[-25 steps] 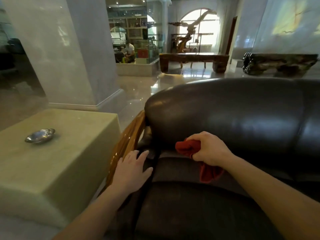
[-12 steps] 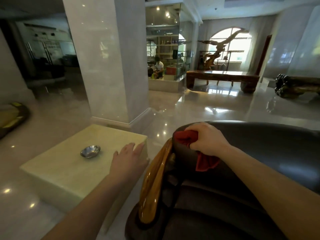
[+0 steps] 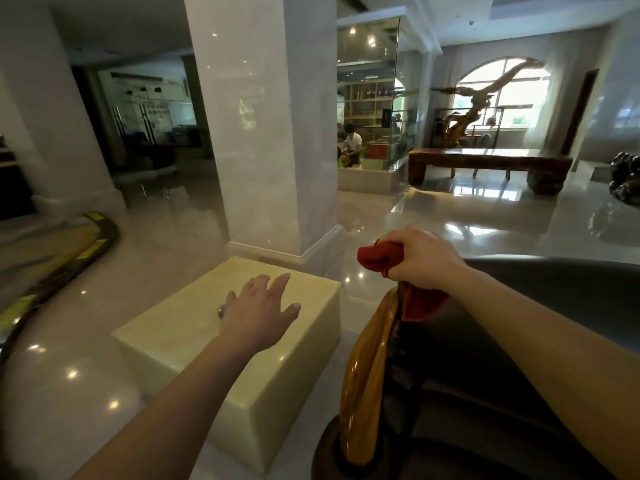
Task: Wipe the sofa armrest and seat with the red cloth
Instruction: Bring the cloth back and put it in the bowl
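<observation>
My right hand point(image 3: 424, 258) grips the bunched red cloth point(image 3: 381, 259) above the top end of the glossy wooden armrest point(image 3: 367, 372); a tail of the cloth hangs down onto the dark leather sofa point(image 3: 540, 292). The armrest curves down the sofa's left side. My left hand point(image 3: 259, 310) hovers flat with fingers spread over the pale stone block point(image 3: 194, 341), left of the sofa and holding nothing. The seat cushion lies in shadow at the lower right.
A small metal dish point(image 3: 221, 310) on the block is mostly hidden by my left hand. A marble column point(image 3: 256, 133) stands behind the block. A wooden bench point(image 3: 488, 164) and a seated person point(image 3: 351, 145) are far across the glossy floor.
The view has lifted and swung left. My right hand rose with the cloth from the seat crease to the armrest's top. My left hand left the armrest and moved out over the stone block.
</observation>
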